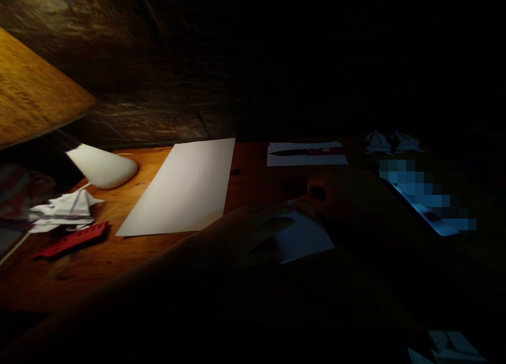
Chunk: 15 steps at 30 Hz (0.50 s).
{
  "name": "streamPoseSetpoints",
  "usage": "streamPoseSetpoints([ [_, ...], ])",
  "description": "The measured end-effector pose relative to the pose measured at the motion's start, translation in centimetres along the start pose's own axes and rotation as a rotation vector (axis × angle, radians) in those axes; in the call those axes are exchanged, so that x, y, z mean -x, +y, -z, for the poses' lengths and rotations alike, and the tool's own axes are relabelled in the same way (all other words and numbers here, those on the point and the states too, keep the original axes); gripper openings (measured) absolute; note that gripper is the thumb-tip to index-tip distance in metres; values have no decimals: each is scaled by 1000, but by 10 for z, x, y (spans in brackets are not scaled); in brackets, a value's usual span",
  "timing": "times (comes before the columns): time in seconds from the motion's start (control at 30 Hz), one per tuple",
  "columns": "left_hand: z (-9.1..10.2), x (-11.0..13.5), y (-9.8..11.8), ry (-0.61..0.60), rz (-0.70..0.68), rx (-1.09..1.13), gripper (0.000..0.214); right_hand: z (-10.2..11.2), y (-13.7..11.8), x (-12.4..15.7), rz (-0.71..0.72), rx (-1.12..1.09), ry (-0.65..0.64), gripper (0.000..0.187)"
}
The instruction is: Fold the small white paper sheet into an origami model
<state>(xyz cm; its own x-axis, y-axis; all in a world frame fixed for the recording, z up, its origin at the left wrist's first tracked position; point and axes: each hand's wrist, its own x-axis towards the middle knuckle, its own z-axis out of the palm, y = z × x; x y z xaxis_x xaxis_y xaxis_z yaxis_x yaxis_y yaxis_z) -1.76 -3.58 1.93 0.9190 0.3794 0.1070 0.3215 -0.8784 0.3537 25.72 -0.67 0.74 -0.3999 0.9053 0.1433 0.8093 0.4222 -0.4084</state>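
**Two hands on a folded paper, centre of a dark desk**

The folded paper [306,240] lies flat on the desk [253,174] just right of mid-frame, pale in the gloom; its lower edge runs down and to the right, ending in a corner toward the lower right. The left hand [247,235] comes in from the lower left and rests on the paper's left part, fingers stretched out nearly flat and pointing right, holding nothing but pressing on the sheet. The right hand [340,195] sits just above and right of the paper, fingers curled at its upper corner; whether they pinch the corner or merely touch it cannot be told in this light. So the paper lies between the two hands, under the left and below-left of the right; the left has the fuller contact.

Around them: a large blank sheet [185,187] left of centre, slanting up to the right; a lit lamp [103,166] at upper left; paper figures [65,208] and a red strip [75,239] at the left edge; a knife [304,152] on a white slip [306,161] above the hands; more folded figures [389,141] at upper right; a glowing screen [427,200] right of the right hand.
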Motion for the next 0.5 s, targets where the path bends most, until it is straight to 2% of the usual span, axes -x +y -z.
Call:
streamPoseSetpoints([
  [0.37,1,1,0,-37,1,-26,66,3,6,-3,-44,-64,71,23],
  [0.47,2,0,1,-35,-6,-16,67,6,-6,2,48,-66,98,18],
  [0.5,3,0,1,-35,-10,-18,68,8,-12,5,120,-58,62,18],
])
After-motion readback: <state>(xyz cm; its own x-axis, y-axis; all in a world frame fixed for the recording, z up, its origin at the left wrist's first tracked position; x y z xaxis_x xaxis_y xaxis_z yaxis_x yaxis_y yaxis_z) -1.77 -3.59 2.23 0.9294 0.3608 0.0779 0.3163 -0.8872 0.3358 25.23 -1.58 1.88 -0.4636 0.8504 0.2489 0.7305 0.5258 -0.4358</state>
